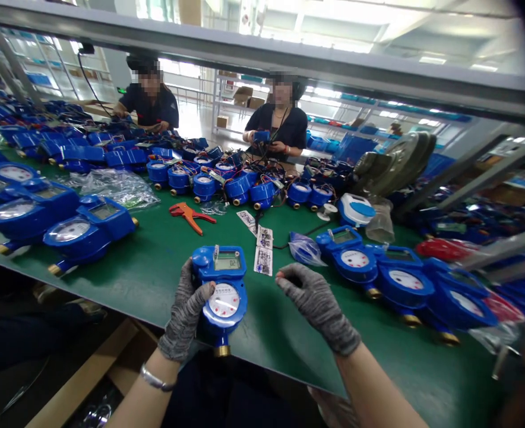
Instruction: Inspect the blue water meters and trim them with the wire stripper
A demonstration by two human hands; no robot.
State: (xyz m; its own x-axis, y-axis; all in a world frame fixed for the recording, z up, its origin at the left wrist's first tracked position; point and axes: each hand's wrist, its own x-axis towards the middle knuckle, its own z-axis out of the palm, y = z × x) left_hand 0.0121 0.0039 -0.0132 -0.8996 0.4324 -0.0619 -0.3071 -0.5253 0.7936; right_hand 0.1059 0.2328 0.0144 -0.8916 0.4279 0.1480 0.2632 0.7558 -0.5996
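My left hand (184, 312), in a grey fingerless glove, grips a blue water meter (223, 300) by its left side, thumb over the rim of the round dial. The meter's upper box has a small lit display, and a brass end points toward me. My right hand (313, 300), gloved the same way, hovers over the table right of the meter, thumb and fingers drawn together. Whatever is between those fingertips, if anything, is too small to make out. A strip of printed code labels (263, 252) lies just beyond, between the two hands.
On the green table (155, 285) lie red-orange pliers (192, 217) and clear plastic bags (115, 187). Blue meters stand left (87, 232), right (405, 282) and in rows behind. A white-and-blue device (356, 210) sits at back right. Two people (278, 128) work across the table.
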